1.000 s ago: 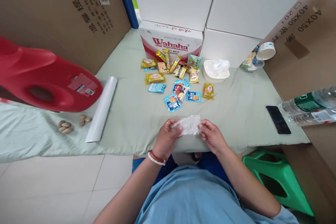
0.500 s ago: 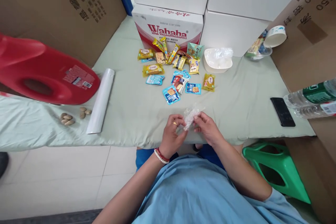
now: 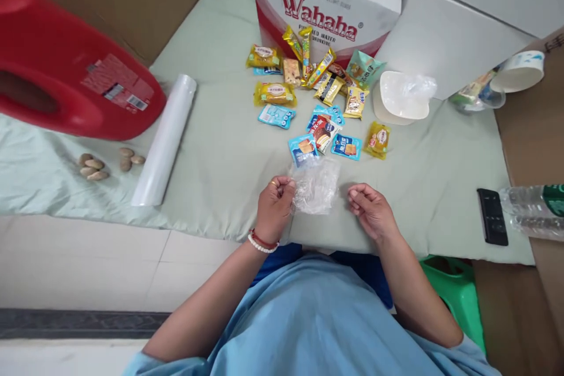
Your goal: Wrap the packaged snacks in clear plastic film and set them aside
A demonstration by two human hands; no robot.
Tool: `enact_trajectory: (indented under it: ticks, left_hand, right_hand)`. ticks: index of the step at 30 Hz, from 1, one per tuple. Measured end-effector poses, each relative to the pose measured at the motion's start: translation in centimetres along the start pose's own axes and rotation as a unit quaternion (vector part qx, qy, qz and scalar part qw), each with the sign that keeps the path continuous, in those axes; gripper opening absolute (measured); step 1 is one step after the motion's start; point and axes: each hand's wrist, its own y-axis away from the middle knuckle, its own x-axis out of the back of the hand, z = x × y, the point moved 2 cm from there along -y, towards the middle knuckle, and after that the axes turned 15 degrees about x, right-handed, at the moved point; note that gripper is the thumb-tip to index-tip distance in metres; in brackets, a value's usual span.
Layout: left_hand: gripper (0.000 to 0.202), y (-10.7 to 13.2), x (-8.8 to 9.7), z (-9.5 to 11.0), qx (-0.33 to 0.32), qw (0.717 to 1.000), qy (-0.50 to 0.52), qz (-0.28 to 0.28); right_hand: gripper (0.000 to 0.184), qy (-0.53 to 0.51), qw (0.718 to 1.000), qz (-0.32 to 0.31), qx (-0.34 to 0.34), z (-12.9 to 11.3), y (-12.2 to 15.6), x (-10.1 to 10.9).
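A crumpled clear plastic bag (image 3: pixel 316 188) is spread out near the table's front edge, its upper part over a blue snack packet (image 3: pixel 304 149). My left hand (image 3: pixel 277 202) pinches the bag's left edge between thumb and fingers. Just beyond the right edge is my right hand (image 3: pixel 372 208), loosely curled with nothing visible in it. Beyond the bag lie several small snacks: blue packets, a red and white packet (image 3: pixel 324 132), yellow-wrapped cakes (image 3: pixel 275 94) and thin yellow sticks (image 3: pixel 306 50). A white bowl (image 3: pixel 390 108) with clear plastic in it stands to their right.
On the left are a red jug (image 3: pixel 66 70), a white roll (image 3: pixel 165 144) and several brown stones (image 3: pixel 94 167). A Wahaha carton (image 3: pixel 326 12) stands at the back. A black phone (image 3: pixel 492 217), clear bottles (image 3: pixel 524 200) and a paper cup (image 3: pixel 520 72) are on the right.
The bunched bag is now spread flatter. My right hand has come away from it to the right, while the left keeps its edge. The view has shifted closer and turned.
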Motion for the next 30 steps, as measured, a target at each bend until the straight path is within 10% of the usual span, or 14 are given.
enact_trajectory:
  ticks: [13, 23, 26, 30]
  left_hand:
    - [0.045, 0.7, 0.5, -0.9, -0.057, 0.998, -0.031, -0.016]
    - [0.041, 0.5, 1.5, -1.3, -0.04, 0.999, 0.002, -0.013]
    - [0.036, 0.7, 1.4, -0.9, -0.049, 0.998, -0.025, 0.013]
    - [0.034, 1.0, 1.0, -0.4, -0.053, 0.996, -0.065, 0.023]
  right_hand:
    - [0.023, 0.189, 0.974, -0.036, 0.123, 0.3, 1.4, -4.9]
    - [0.046, 0.115, 0.984, 0.12, 0.061, -1.4, 1.3, 5.1]
    - [0.045, 0.308, 0.94, 0.114, 0.091, -1.0, 2.0, 8.7]
    - [0.053, 0.53, 0.805, 0.078, 0.255, -1.8, 2.8, 9.5]
